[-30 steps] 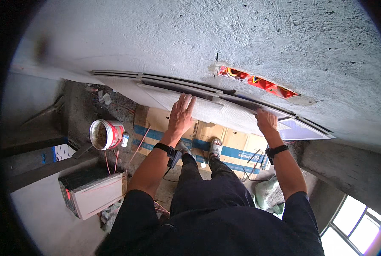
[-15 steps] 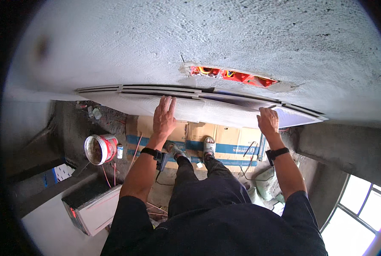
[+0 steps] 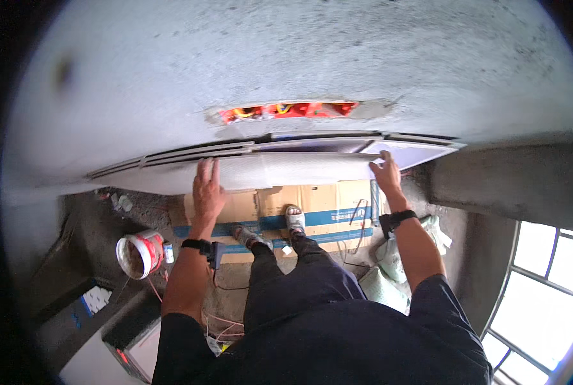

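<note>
A stack of large, pale thin tiles (image 3: 184,158) leans upright against the wall. Its front tile (image 3: 299,168) tilts a little toward me, with a gap behind its top edge at the right. My left hand (image 3: 207,196) lies against this tile, its fingertips at the top edge and the other side of the grip hidden. At the tile's upper right corner, my right hand (image 3: 386,173) grips the edge between thumb and fingers. Another tile (image 3: 415,156) shows a bluish face behind that corner.
A red recessed electrical box (image 3: 290,110) with loose wires sits in the rough grey wall (image 3: 363,51). Flattened cardboard (image 3: 277,199) lies under my feet. A bucket (image 3: 139,255) stands left, bags (image 3: 386,289) lie right, and cables cross the floor. A window (image 3: 543,289) is at right.
The front tile has tipped toward me, opening a gap behind its right part. Both hands have moved with it. My view has shifted right, so the wall box appears farther left.
</note>
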The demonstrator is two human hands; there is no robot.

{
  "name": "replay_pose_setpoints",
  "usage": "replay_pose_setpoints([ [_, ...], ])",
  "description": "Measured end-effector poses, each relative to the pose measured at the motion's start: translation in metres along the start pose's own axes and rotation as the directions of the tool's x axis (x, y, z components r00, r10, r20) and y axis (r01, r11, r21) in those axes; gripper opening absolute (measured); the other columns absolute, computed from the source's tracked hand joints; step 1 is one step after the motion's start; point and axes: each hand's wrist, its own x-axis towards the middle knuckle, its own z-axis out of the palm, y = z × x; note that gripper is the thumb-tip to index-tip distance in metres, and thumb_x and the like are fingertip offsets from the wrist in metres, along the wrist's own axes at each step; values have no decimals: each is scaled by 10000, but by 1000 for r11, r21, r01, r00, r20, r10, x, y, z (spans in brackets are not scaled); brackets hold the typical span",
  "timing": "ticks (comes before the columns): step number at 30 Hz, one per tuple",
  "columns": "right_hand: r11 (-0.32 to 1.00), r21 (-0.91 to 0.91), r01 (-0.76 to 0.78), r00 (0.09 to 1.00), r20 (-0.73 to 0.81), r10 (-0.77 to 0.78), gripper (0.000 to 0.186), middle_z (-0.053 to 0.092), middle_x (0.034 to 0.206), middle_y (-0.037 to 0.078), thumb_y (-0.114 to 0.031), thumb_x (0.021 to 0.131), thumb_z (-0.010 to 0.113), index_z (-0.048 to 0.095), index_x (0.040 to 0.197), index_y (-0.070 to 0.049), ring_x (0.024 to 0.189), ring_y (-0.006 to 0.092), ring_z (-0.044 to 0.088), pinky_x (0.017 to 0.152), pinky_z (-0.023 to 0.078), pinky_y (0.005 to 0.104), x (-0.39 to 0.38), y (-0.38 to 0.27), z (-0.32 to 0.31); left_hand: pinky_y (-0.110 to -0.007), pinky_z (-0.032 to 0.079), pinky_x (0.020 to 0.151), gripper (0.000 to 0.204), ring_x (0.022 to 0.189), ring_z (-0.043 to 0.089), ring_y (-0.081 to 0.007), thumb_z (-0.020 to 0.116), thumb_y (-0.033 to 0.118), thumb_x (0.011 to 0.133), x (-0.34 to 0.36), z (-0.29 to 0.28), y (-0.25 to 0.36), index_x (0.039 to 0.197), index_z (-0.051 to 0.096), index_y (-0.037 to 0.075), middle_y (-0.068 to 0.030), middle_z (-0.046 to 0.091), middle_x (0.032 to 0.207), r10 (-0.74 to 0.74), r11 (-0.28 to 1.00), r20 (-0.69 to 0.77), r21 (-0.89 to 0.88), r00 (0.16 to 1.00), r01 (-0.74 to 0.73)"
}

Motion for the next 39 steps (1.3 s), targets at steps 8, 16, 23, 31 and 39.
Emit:
replay_pose_setpoints([
  [8,999,-3,46,998,41,-46,361,672,937,218,-332,831,688,635,1032,-37,924,399,639,771,497,451,10,0,1,-426,316,1129,700,1353,335,-352,615,-21,750,2,-2,3,1404,379,57,-145,377,1405,12,999,5,39,1000,-12],
  [16,980,-112,166,983,93,-155,291,665,852,221,-342,848,664,674,918,-59,851,400,646,713,496,468,19,-6,-14,-429,307,1130,724,1360,322,-357,625,-5,738,2,1,3,1411,363,53,-145,369,1418,17,999,-3,32,1000,-17],
  [23,891,-290,349,937,141,-321,241,656,859,195,-241,796,701,629,873,-25,851,366,642,730,502,463,21,-26,-30,-433,305,1132,724,1363,318,-367,638,12,743,-5,-9,10,1411,362,41,-154,374,1418,-14,999,56,34,998,12],
  [31,672,-430,603,795,386,-467,297,647,854,165,-261,764,731,591,897,-36,843,345,644,709,509,458,18,-89,-4,-431,317,1130,766,1368,311,-358,661,5,712,-45,-4,16,1415,360,59,-134,382,1406,-49,997,30,64,998,47],
  [39,519,-331,788,591,644,-486,321,675,815,152,-289,783,709,591,1009,-95,801,346,670,691,524,478,10,-128,62,-457,340,1105,698,1365,310,-371,613,7,746,-98,-6,21,1408,397,53,-138,367,1419,-52,996,36,73,998,49],
])
